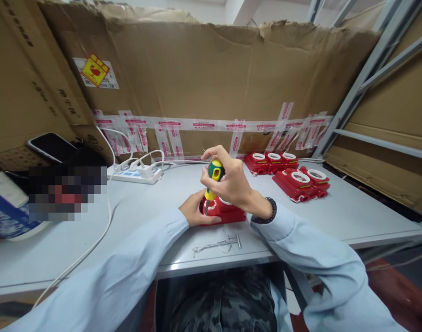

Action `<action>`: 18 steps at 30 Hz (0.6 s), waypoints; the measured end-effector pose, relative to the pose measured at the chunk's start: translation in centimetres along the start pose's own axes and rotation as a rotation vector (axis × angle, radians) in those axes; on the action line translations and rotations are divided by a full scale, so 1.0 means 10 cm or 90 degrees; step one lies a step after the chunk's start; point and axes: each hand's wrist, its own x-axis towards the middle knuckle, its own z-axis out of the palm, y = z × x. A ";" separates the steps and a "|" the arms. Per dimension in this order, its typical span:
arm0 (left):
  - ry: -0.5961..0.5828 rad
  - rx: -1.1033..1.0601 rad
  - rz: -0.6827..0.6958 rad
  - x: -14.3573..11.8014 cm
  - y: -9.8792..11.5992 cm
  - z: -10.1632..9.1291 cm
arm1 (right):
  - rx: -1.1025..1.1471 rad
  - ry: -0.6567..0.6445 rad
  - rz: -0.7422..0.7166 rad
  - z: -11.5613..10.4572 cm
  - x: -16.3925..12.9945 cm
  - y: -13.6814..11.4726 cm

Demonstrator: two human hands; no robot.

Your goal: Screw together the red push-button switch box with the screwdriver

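Observation:
My right hand (231,180) grips a screwdriver (216,171) with a green and yellow handle, its shaft pointing down. The tip meets the left part of a red housing (233,214) with white rings, lying on the table near its front edge. Fingers of my left hand (194,210) are wrapped round the left end of that housing, the thumb along its near side. Part of the housing is hidden beneath my right hand. Just in front of it lie several small metal pieces (221,243), including a T-shaped one.
Several more red housings with white rings stand at the right, a near group (302,182) and a far group (273,161). A white power strip (136,173) with cables lies at back left. Further left are a phone (53,146) and a blue-and-white container (10,207). Cardboard (204,69) walls the back.

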 end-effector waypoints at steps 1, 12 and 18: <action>0.002 0.001 0.001 0.00 -0.01 0.00 | -0.003 -0.002 -0.004 0.00 0.00 0.00; 0.004 0.021 0.009 0.00 -0.04 0.01 | -0.239 -0.122 0.034 -0.03 0.03 -0.07; 0.004 0.015 0.021 -0.01 0.02 -0.01 | -0.540 -0.308 0.089 -0.08 0.36 -0.41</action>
